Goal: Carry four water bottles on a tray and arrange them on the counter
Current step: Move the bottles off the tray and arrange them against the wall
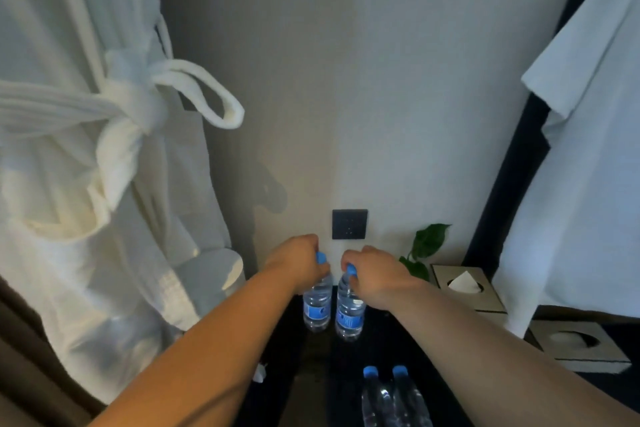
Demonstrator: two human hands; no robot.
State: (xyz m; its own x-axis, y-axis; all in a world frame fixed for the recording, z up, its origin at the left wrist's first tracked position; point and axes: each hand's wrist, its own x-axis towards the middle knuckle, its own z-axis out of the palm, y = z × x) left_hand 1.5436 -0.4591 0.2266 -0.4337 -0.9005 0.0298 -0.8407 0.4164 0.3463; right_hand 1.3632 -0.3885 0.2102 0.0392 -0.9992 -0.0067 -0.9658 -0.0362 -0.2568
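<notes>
Leftmost, we note a white bathrobe (69, 135) of ribbed, waffle-like cloth hanging in soft folds, its belt (180, 87) knotted with one thick loop standing out toward the pale, smooth wall (346, 62). Below it the dark, glossy counter (391, 340) runs forward along the wall. Our left hand (298, 258) is curled over the blue cap of the left bottle (317, 303), fingers closed on the neck; the bottle is clear, ribbed plastic with a blue label band, standing upright on the counter close to the wall. Just beside it, nearly touching, stands the right bottle (349, 312), same clear body and blue label, upright; our right hand (375, 276) is closed over its blue cap in the same way. Both forearms are bare and reach in from the bottom edge, converging on the pair. Above the two caps a dark square wall plate (349, 224) sits flush on the wall. Nearer to us, at the bottom edge and well apart from either hand, two more bottles (394, 399) stand side by side with blue caps; whether a tray lies under them we cannot tell against the dark surface. Right of the hands, a green-leaved plant (424, 246) leans by the wall, then a pale square tissue box (467, 288) with a round opening and a white tissue peaking out. Rightmost hangs a smooth white cloth (581, 149).
</notes>
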